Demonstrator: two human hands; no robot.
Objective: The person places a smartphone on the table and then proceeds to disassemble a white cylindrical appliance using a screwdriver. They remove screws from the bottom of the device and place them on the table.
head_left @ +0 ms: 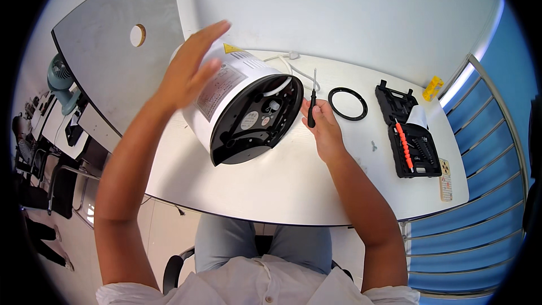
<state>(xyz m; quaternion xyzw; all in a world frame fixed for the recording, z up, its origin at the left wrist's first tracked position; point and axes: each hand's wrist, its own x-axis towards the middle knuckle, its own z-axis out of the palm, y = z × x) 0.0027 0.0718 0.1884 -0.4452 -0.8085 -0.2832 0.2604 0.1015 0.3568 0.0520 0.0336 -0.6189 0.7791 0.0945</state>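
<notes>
A white cylindrical appliance (pixel 243 70) lies tilted on its side on the table. Its black underside (pixel 234 135) faces me, its inner fittings exposed. Over its upper left side, my left hand (pixel 189 70) has its fingers spread and holds nothing; whether it touches the shell I cannot tell. My right hand (pixel 326 127) is beside the rim of the underside. Its fingers are closed round the black handle of a screwdriver (pixel 312 107), whose shaft points away from me. To the right of the screwdriver lies a flat black ring (pixel 348 104).
Right of the ring, an open black tool case (pixel 415 149) holds an orange flexible shaft (pixel 405 146). Small screws (pixel 374 146), a remote control (pixel 446 183) and a yellow box (pixel 433 88) are on the white table (pixel 271 192). A white cord (pixel 293 68) lies behind the appliance. Metal railing (pixel 497 101) stands right.
</notes>
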